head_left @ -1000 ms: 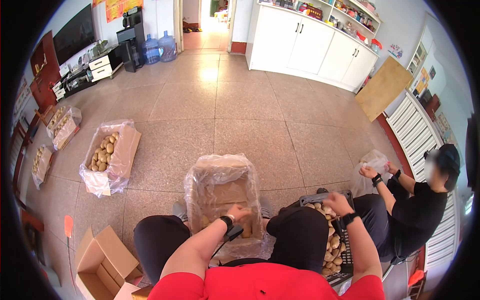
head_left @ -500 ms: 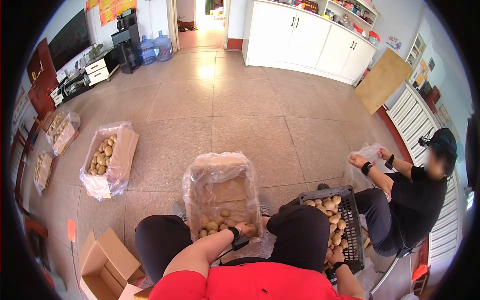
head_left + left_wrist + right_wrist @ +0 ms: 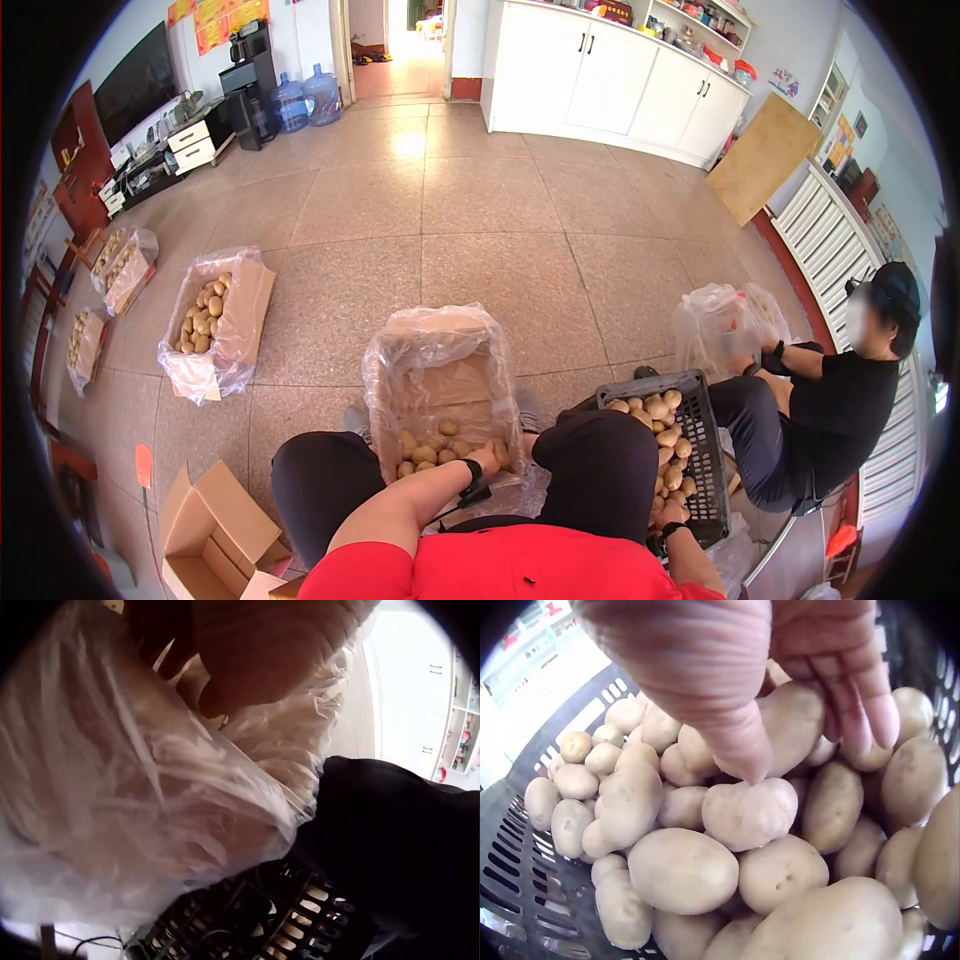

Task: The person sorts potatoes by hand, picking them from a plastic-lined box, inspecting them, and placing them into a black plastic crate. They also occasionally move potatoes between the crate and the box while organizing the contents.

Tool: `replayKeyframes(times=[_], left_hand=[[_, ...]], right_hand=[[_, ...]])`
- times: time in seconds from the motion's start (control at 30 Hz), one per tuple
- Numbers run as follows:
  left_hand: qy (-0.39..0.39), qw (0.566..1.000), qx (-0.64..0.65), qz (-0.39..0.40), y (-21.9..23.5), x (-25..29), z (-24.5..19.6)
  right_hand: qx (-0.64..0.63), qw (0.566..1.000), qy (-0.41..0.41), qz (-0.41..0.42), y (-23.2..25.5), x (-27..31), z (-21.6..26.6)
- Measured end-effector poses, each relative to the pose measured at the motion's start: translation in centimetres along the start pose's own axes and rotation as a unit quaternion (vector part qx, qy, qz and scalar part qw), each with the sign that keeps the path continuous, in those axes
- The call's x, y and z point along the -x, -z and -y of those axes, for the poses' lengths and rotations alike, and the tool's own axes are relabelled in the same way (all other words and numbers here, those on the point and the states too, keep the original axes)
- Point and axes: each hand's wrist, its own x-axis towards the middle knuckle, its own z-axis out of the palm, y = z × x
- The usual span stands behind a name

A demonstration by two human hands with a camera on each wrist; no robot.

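Observation:
In the lap-side cardboard box (image 3: 455,385) lined with clear plastic, my left hand (image 3: 484,460) reaches down at the near right corner, among several potatoes (image 3: 425,455). The left wrist view shows its fingers (image 3: 232,682) bent down behind the plastic liner (image 3: 150,810), which hides much of them; I cannot tell whether they hold a potato. My right hand (image 3: 727,667) is in the black plastic crate (image 3: 712,470), at its near end. Its thumb and fingers lie on either side of one potato (image 3: 791,724), over a heap of others.
Left on the floor stand a lined box of potatoes (image 3: 205,310), more such boxes farther off, and an open cardboard box (image 3: 215,540). A person in black (image 3: 830,400) sits at right, hands at a plastic bag (image 3: 715,325). My knees (image 3: 325,475) flank the middle box.
My right hand came down from above the crate into its near end. The left hand went lower into the box, where potatoes now show. The seated person's hands moved lower with the bag.

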Motion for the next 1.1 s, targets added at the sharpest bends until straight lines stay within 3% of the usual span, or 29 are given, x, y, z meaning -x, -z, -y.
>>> replayKeyframes(times=[0.07, 0.13, 0.27, 0.33, 0.4, 0.53, 0.6, 0.67, 0.7, 0.73, 0.77, 0.8, 0.83, 0.87, 0.9, 0.93, 0.97, 1.0, 1.1], left_hand=[[-0.006, 0.999, -0.031, 0.001, -0.1, 0.7, -0.4], [0.006, 0.993, 0.056, -0.103, -1.2, 0.2, -0.1], [0.023, 0.994, 0.045, -0.100, -0.6, -0.9, 0.0], [0.019, 0.984, 0.081, -0.155, -0.5, -1.2, 0.1], [0.029, 0.985, 0.088, -0.147, -0.3, -1.5, 0.3], [0.062, 0.983, 0.111, -0.135, -0.1, -1.4, 0.4], [0.043, 0.984, 0.089, -0.149, 0.5, -1.0, 0.3], [0.039, 0.985, 0.055, -0.160, 2.0, 0.0, -0.6], [0.050, 0.987, 0.039, -0.151, 2.6, 0.6, -1.1], [-0.022, 0.990, -0.074, -0.117, 0.8, -5.3, 3.0], [0.003, 0.974, 0.060, -0.218, 1.7, -3.0, 1.3], [-0.040, 0.968, 0.095, -0.227, 1.3, -5.6, 3.1], [-0.043, 0.962, 0.180, -0.200, 0.4, -9.4, 5.6], [-0.088, 0.947, 0.206, -0.231, -0.3, -12.9, 7.8], [-0.093, 0.935, 0.258, -0.225, 1.2, -10.5, 5.7], [-0.054, 0.931, 0.320, -0.166, 2.7, -9.5, 4.6], [-0.048, 0.922, 0.356, -0.143, 4.7, -5.1, 0.9], [-0.054, 0.926, 0.348, -0.133, 5.5, -4.1, -0.5], [-0.068, 0.888, 0.432, -0.146, 7.5, -2.1, -2.8]], right_hand=[[0.010, 1.000, 0.000, -0.006, -0.3, -0.3, -0.2], [0.020, 1.000, -0.001, -0.013, -0.4, -0.5, 0.0], [0.020, 1.000, 0.014, -0.008, -0.3, -0.6, 0.3], [0.021, 0.999, 0.032, -0.014, -0.2, -0.7, 0.5], [-0.003, 0.998, -0.027, 0.050, 0.0, -0.9, 0.7], [0.048, 0.998, -0.031, 0.010, -0.5, -1.8, 0.8], [0.030, 0.999, 0.040, 0.004, 0.0, -1.5, 0.6], [-0.101, 0.990, -0.043, 0.088, -0.3, -2.0, 0.1], [-0.036, 0.998, 0.051, 0.026, -0.3, -1.6, 0.0], [0.030, 0.990, 0.135, -0.035, 0.3, -1.1, -0.1], [0.048, 0.980, 0.195, -0.013, 0.2, -1.6, -0.8], [0.006, 0.988, 0.157, 0.003, 0.2, -1.5, -0.9], [0.069, 0.969, 0.238, -0.014, -1.9, -3.2, -2.6], [-0.060, 0.982, 0.179, 0.004, -2.6, -3.8, -2.8], [-0.096, 0.984, 0.150, 0.021, -3.8, -5.0, -3.3], [-0.132, 0.983, 0.126, 0.035, -4.2, -5.8, -3.3], [-0.138, 0.984, 0.109, 0.029, 0.5, -2.4, -0.9], [-0.288, 0.943, -0.061, 0.156, 6.3, 1.8, 4.3], [-0.280, 0.954, 0.034, 0.105, 9.6, 1.4, 7.8]])
